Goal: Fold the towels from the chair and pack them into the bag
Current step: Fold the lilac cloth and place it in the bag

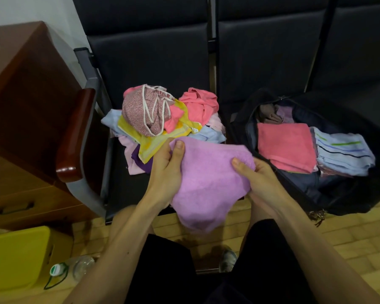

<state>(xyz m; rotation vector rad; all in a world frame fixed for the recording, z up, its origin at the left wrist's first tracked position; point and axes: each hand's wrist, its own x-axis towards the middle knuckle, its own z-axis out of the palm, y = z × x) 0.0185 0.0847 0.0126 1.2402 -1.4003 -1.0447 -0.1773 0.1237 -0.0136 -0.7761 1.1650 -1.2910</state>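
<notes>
A lilac towel (208,178) hangs in front of me over the front edge of the dark chair seat (127,189). My left hand (166,170) grips its left edge, thumb on top. My right hand (258,179) grips its right edge, thumb laid across the cloth. Behind the lilac towel, a loose pile of towels (162,117) in pink, yellow, pale blue and speckled mauve lies on the seat. On the seat to the right stands an open dark bag (347,194). It holds a folded pink towel (285,145) and a folded striped pale-blue towel (342,152).
A wooden armrest (75,137) and a brown cabinet (26,119) stand on the left. On the tiled floor at lower left lie a yellow box (15,257) and a clear plastic bottle (75,267). My legs in dark shorts fill the bottom of the view.
</notes>
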